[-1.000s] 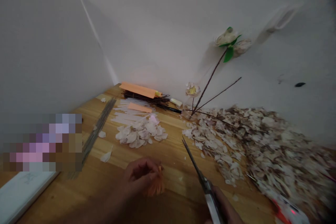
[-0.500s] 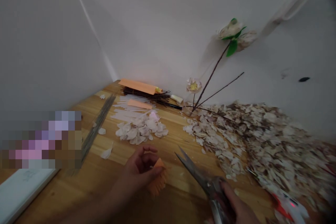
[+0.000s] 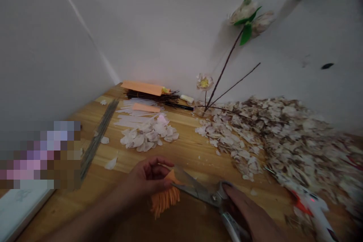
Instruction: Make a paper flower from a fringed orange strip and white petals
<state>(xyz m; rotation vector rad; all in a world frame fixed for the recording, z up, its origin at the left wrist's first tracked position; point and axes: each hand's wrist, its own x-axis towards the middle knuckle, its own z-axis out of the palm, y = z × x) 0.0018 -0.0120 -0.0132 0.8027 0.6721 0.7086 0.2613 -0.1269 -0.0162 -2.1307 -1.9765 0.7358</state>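
My left hand (image 3: 149, 177) pinches a small piece of orange paper with a cut fringe (image 3: 166, 197) just above the wooden table (image 3: 195, 151). My right hand (image 3: 249, 213) grips a pair of metal scissors (image 3: 198, 189) by their white handles. The blades point left and their tips meet the top of the orange paper, right beside my left fingers. Whether the blades are apart is hard to tell.
A small heap of pale petals (image 3: 149, 136) lies beyond my hands, a much larger heap (image 3: 278, 140) fills the right side. A paper flower on a stem (image 3: 245, 11) leans on the wall. Wire rods (image 3: 96, 140), orange paper sheets (image 3: 141, 87), a glue gun (image 3: 312, 206) lie around.
The scissors swung from pointing up and away to pointing left, and their tips reached the orange paper. My left hand lifted the paper slightly. The view tilted downward.
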